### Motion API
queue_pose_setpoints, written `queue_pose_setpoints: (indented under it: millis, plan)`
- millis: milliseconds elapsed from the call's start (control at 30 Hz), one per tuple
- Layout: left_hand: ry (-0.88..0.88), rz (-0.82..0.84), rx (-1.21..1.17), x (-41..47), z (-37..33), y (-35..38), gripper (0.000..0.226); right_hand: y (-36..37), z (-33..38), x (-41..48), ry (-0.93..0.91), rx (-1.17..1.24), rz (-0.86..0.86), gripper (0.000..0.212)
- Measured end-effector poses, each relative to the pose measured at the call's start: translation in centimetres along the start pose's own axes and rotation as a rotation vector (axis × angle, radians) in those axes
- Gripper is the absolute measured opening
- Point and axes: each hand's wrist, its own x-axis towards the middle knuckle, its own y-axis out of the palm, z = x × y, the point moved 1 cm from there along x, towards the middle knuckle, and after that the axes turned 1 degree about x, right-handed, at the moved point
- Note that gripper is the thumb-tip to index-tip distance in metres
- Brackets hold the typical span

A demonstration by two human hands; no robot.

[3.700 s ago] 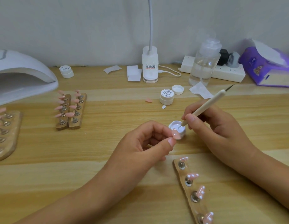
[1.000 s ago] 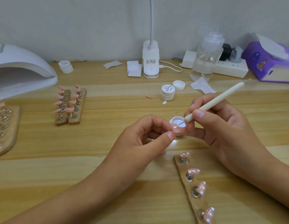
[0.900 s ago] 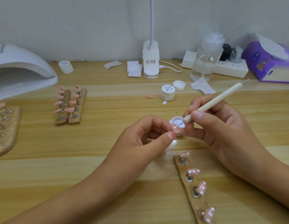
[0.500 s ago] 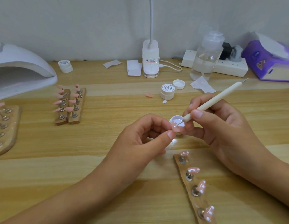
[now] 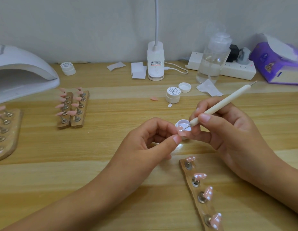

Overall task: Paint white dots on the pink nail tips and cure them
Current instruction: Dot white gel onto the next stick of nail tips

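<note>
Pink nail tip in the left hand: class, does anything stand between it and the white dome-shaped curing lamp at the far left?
Two wooden holder strips of plain pink tips sit side by side between the held pink nail tip and the white dome-shaped lamp.

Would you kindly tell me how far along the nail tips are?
Done: four tips on the near strip carry white dots. In hand: the left hand pinches a pink tip while the right hand's dotting tool touches it. Left: the plain tips on the far stands, and curing under the lamp.
</note>
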Motion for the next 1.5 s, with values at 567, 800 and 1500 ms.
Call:
queue_pose_setpoints:
  millis: [567, 800, 1500]
  plan:
    - [0.003, 0.002, 0.004, 0.0, 0.1, 0.0, 0.008, 0.1, 0.0, 0.0, 0.001, -0.003, -0.010, 0.010]
    - [0.000, 0.002, 0.005, 0.0, 0.0, 0.0, 0.009, 0.1, 0.0, 0.0, -0.002, 0.003, -0.006, 0.005]
    - [-0.003, 0.002, -0.001, 0.0, 0.0, 0.0, 0.009, -1.7, 0.7, 1.1, -0.233, -0.389, -0.158, 0.013]
